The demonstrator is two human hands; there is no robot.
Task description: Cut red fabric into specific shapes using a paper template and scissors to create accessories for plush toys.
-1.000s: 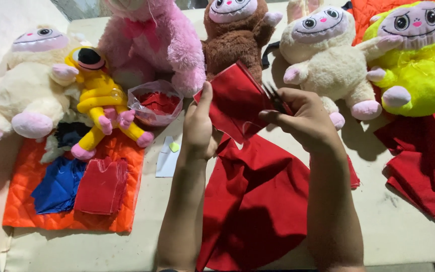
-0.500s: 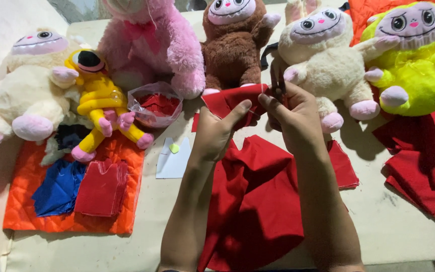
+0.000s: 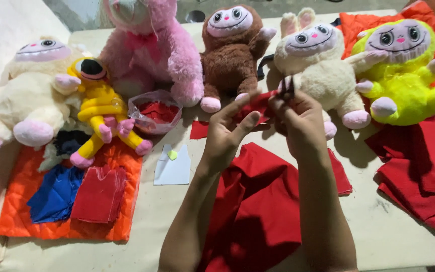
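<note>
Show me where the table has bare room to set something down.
Bare tabletop shows between the orange quilted mat and the red cloth pile, below the small white paper card. Another patch lies right of that pile, before the stacked red fabric. The back, lined with plush toys, is crowded.

Red cloth [image 3: 258, 211], brown plush toy [image 3: 230, 55]
</note>
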